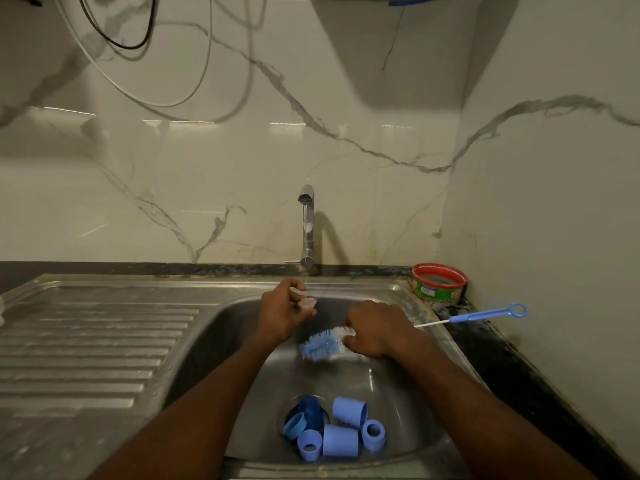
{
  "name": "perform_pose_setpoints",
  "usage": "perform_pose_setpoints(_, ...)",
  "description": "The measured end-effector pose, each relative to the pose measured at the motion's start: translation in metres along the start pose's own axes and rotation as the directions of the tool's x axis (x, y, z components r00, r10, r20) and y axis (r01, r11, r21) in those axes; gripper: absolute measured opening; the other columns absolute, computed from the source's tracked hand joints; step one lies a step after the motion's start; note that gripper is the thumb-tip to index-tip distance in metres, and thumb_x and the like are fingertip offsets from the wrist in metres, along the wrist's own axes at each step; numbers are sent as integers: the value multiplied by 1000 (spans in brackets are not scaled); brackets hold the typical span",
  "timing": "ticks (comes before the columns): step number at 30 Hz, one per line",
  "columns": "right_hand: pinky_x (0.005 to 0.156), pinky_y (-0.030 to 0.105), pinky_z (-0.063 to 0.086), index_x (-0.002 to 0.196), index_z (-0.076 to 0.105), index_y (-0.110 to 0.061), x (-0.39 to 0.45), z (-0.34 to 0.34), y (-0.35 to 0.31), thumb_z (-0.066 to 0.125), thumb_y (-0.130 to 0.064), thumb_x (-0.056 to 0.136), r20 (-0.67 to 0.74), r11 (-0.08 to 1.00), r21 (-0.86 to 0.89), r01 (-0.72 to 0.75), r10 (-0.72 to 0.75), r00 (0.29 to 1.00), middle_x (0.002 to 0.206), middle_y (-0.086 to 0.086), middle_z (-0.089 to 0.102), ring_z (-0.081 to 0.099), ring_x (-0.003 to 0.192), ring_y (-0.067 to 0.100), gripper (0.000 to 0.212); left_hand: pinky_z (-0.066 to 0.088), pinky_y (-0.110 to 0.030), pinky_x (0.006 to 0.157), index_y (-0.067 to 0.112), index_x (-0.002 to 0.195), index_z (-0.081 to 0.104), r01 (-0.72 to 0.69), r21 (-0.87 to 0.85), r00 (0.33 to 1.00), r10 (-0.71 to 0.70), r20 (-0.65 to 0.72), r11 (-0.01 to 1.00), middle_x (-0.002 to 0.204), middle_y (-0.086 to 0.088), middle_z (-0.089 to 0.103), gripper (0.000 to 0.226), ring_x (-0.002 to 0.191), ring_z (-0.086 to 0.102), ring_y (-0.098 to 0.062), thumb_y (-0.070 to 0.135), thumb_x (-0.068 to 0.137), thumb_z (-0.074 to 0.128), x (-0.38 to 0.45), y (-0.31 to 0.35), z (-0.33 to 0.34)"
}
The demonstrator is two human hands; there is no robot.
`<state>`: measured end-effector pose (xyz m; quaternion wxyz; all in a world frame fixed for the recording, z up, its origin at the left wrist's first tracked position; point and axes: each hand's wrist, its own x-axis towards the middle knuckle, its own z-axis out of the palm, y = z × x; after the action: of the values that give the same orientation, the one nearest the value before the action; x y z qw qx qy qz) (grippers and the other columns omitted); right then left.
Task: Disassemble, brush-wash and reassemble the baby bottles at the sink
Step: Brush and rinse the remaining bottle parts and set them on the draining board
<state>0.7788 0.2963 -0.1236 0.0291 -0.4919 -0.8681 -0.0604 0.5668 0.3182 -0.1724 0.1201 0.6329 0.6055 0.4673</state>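
I see blue plastic bottle parts crowding the steel sink's drain; the ribbed steel drainboard lies open.

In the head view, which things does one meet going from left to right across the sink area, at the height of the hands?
Draining board → left hand with a small pale part under the tap water → bottle brush → right hand → thin blue brush on the counter.

Dim, perhaps motion-blurred, edges warped
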Motion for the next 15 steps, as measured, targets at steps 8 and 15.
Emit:
perform_pose_setpoints(8, 84, 36, 51, 121, 66, -25, 1, 6, 8, 59, -48, 93, 4, 999, 12, -38, 37, 999, 117, 2, 66, 63, 104, 21, 37, 49, -5, 62, 21, 103, 60, 14, 57, 1000, -15, 3, 998, 84, 9, 66, 42, 76, 63, 1, 17, 73, 90, -2, -5, -3)
perform_pose_setpoints(15, 90, 37, 50, 123, 65, -23, -5, 10, 12, 59, -42, 95, 26, 998, 13, -54, 54, 998, 123, 2, 64, 61, 111, 22, 34, 45, -16, 65, 22, 110, 61, -117, 377, 936, -24, 351, 919, 107, 0, 64, 15, 86, 60, -6, 17, 96, 64, -9, -6, -25)
